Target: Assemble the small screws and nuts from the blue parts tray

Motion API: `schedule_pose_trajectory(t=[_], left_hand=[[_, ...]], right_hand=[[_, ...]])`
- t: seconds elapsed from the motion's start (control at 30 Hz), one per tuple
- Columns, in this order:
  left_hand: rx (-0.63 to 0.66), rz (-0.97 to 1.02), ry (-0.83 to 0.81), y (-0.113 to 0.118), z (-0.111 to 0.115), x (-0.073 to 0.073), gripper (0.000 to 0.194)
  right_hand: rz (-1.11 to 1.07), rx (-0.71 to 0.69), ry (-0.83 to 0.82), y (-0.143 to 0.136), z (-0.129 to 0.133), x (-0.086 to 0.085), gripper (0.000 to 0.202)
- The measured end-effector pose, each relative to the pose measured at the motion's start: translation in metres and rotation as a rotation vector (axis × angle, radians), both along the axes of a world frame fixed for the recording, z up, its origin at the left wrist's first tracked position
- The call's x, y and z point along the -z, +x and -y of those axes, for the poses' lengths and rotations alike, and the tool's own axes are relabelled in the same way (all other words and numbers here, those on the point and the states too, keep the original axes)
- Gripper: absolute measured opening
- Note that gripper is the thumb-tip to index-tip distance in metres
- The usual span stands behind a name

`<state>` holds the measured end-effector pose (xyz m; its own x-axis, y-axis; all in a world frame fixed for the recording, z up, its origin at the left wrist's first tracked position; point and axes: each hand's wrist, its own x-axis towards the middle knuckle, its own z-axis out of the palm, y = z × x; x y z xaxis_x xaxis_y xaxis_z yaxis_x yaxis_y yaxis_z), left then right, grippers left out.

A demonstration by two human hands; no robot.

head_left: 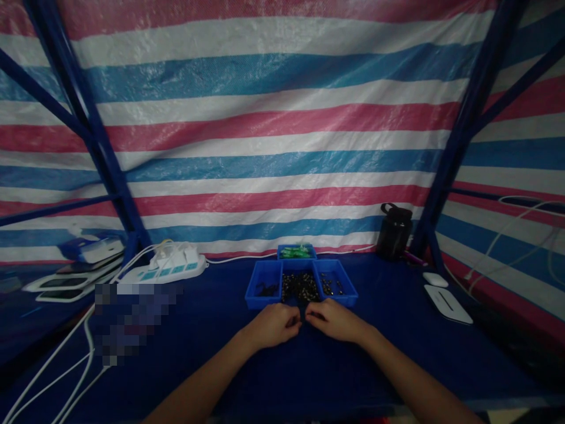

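Observation:
My left hand (277,325) and my right hand (334,321) face each other just in front of several blue bins, their fingertips a small gap apart. Both have curled, closed fingers; whatever they pinch is too small or hidden to make out. Behind them, the middle bin (301,272) is heaped with small dark and metallic parts. A few black pieces (267,290) lie in the left bin (253,290). The right bin (345,282) contains small shiny metal parts (332,287). Green-and-clear pieces (295,252) fill a bin at the back.
On the left a white power strip (163,272) carries plugs and trailing white cables (90,335), near stacked white devices (75,282). A black bottle (394,231) stands back right. A white flat device (448,303) lies at the right. Blue frame posts and striped sheeting enclose the table (282,377).

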<state>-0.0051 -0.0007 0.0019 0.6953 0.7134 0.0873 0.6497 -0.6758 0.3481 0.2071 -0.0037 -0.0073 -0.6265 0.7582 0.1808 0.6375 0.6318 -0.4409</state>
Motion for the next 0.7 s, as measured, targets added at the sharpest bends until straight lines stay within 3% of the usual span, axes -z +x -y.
schedule_pose_trajectory(t=[0.47, 0.7], left_hand=[[0.032, -0.002, 0.052, -0.003, -0.005, 0.000, 0.013], [0.111, 0.032, 0.089, 0.001, 0.001, -0.004, 0.019]], right_hand=[[0.007, -0.028, -0.051, 0.003, -0.003, 0.008, 0.019], [0.053, -0.052, -0.039, 0.002, -0.004, 0.011, 0.016]])
